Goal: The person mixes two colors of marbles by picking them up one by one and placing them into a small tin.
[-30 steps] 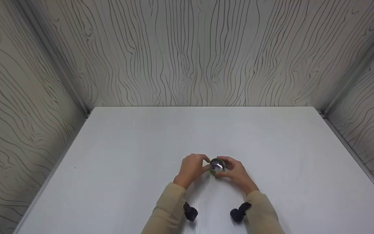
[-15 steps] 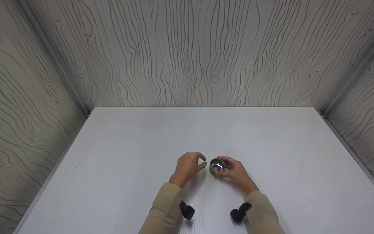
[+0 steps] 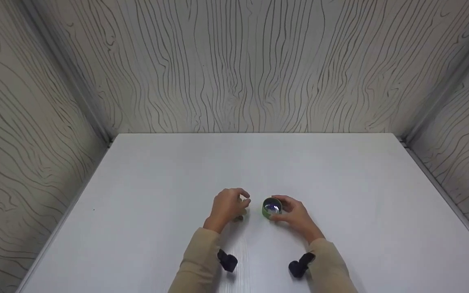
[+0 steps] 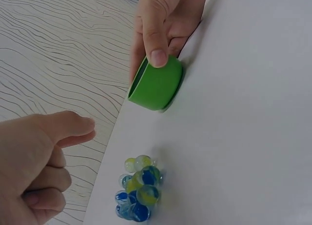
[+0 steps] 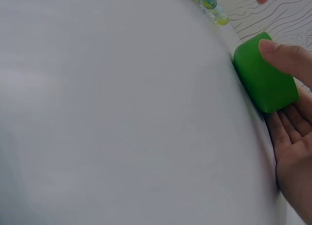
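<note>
My right hand (image 3: 295,213) grips a small green cup (image 4: 158,83), thumb on the near side and fingers behind it. The cup stands on the white table, and a shiny, bluish-white patch shows inside it in the head view; what makes it is unclear. Left of the cup, my left hand (image 3: 226,205) hovers with thumb and index finger a little apart and the other fingers loosely curled, nothing seen between them. Beneath and beside that hand lies a cluster of clear, blue and yellow glass marbles (image 4: 139,188), mostly hidden by it in the head view.
The white table (image 3: 169,171) reaches back to a wall (image 3: 234,73) with a wood-grain pattern, with similar panels at both sides. Dark wrist camera mounts (image 3: 299,266) stick out from both beige sleeves (image 3: 330,264).
My left hand has drawn away from the cup to the left, uncovering the gap between them, and now hangs over the marbles. The right hand and cup have stayed put.
</note>
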`<state>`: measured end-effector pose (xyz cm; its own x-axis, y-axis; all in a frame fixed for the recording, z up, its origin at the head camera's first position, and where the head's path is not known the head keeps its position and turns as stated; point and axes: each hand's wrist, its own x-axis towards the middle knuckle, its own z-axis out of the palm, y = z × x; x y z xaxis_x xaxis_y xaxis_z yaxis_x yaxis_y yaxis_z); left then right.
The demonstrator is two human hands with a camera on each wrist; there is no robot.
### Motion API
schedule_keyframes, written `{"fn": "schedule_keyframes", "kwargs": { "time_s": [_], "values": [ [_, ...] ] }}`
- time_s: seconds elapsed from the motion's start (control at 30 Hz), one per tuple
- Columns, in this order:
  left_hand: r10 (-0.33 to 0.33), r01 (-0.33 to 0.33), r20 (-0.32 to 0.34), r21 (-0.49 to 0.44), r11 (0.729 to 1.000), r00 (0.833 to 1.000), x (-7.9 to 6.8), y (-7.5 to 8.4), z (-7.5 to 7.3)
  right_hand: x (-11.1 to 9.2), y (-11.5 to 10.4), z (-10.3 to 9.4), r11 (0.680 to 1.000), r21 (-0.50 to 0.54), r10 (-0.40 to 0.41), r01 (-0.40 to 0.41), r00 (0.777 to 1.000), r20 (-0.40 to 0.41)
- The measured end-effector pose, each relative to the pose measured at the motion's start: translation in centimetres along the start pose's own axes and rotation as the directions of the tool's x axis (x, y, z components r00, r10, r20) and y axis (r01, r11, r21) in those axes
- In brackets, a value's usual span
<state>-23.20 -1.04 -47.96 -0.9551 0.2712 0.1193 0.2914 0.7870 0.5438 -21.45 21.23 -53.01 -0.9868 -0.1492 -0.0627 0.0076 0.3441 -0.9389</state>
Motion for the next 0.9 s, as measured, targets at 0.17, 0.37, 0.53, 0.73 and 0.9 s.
{"fn": "schedule_keyframes", "kwargs": {
  "time_s": [0.17, 0.37, 0.53, 0.73, 0.9],
  "values": [
    [0.004, -0.004, -0.024, -0.007, 1.000, 1.000, 0.1, -0.6, -0.4, 0.0, -0.1, 0.0, 1.000, -0.001, -0.004, 0.004, 1.000, -0.004],
    [-0.055, 0.055, -0.004, -0.034, 0.998, 0.998, 0.1, -1.1, -0.5, 0.0, -0.1, 0.2, 1.000, 0.002, 0.010, -0.010, 1.000, -0.016],
    [-0.051, 0.050, -0.021, -0.046, 0.998, 0.998, -0.1, -1.6, -0.6, 0.1, 0.1, 0.2, 1.000, 0.005, 0.022, -0.022, 1.000, -0.018],
    [-0.050, 0.050, -0.015, -0.018, 0.999, 0.999, 0.0, -1.8, -0.6, 0.2, 0.2, 0.2, 1.000, 0.006, 0.029, -0.029, 0.999, -0.017],
    [-0.064, 0.064, 0.016, 0.004, 0.998, 0.998, 0.3, -1.8, -0.2, 0.0, 0.1, 0.2, 1.000, 0.012, 0.027, -0.027, 1.000, -0.015]
  ]
}}
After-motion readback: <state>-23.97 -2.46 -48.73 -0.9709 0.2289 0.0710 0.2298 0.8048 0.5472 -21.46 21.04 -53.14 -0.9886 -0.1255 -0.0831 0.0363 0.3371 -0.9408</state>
